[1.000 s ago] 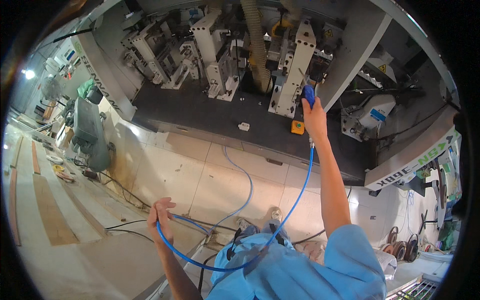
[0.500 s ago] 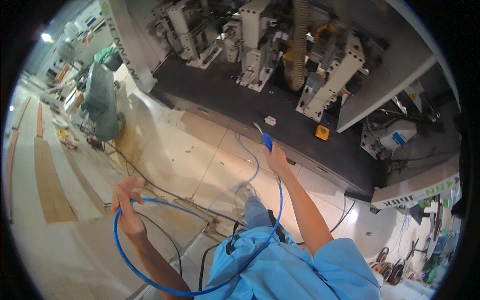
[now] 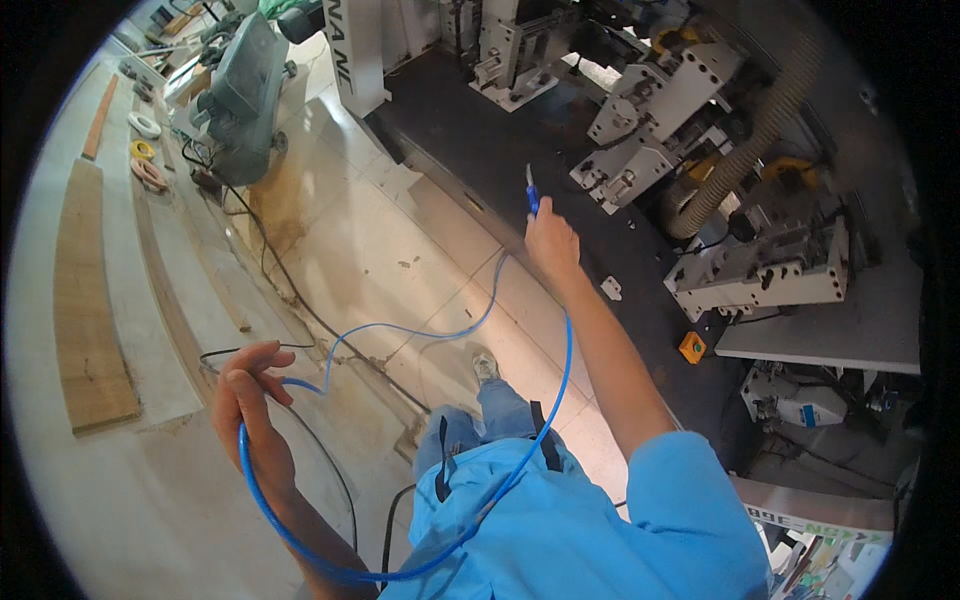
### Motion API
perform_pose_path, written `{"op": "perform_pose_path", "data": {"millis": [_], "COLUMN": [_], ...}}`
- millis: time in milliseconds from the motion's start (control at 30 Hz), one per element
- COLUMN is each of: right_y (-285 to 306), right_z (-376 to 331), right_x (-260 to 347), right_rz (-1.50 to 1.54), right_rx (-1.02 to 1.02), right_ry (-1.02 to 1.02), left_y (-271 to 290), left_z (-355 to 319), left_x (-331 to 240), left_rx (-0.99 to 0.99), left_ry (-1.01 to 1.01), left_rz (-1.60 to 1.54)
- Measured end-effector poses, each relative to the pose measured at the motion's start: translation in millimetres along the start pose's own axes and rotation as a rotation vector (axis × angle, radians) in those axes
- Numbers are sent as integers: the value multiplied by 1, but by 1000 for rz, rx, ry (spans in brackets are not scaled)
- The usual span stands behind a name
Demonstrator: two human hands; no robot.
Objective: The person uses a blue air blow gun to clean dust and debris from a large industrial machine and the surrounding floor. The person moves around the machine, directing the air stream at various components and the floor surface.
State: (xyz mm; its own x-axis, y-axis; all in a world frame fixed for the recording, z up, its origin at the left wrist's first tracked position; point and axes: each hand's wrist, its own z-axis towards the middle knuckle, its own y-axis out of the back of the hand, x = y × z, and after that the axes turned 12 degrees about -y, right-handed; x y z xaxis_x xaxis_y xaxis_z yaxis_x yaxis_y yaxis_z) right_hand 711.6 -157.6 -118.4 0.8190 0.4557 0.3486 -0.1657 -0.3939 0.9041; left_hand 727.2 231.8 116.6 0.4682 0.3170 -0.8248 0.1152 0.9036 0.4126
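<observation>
Over the front edge of the black machine bed [image 3: 590, 262], the person's right hand [image 3: 553, 240] is gripping a blue-handled air blow gun [image 3: 532, 200], fingers closed around the handle, its slim metal nozzle pointing away from the body. Well off to the other side, the left hand [image 3: 256, 400] is curling its fingers around a blue air hose [image 3: 247, 462], though how tightly it is pressing I cannot tell from where I am standing. From that hand the hose is looping down across the light blue shirt [image 3: 600, 515] and rising beside the right forearm, while its other stretch is winding over the pale tiled floor [image 3: 330, 250]. Near the right wrist, a small white fitting [image 3: 611, 288] is lying on the bed, and farther along a yellow push-button box [image 3: 692, 347] with a green button is sitting. Beyond them a ribbed extraction duct [image 3: 760, 130] is slanting among the steel machine units. On the left, a long wooden board [image 3: 88, 300] is lying flat and a grey-green wheeled machine [image 3: 248, 90] is standing beyond it
</observation>
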Motion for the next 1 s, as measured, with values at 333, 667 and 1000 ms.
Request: {"op": "perform_pose_path", "data": {"millis": [333, 667, 1000], "right_y": [6, 1, -10], "right_z": [102, 138, 110], "right_x": [67, 117, 182], "right_rz": [-28, 54, 127], "right_rx": [-13, -126, -85], "right_ry": [-267, -453, -359], "left_y": [1, 21, 20], "left_z": [77, 213, 298], "left_x": [62, 145, 167], "left_rx": [32, 240, 423], "left_ry": [76, 15, -105], "left_rz": [-49, -96, -175]}}
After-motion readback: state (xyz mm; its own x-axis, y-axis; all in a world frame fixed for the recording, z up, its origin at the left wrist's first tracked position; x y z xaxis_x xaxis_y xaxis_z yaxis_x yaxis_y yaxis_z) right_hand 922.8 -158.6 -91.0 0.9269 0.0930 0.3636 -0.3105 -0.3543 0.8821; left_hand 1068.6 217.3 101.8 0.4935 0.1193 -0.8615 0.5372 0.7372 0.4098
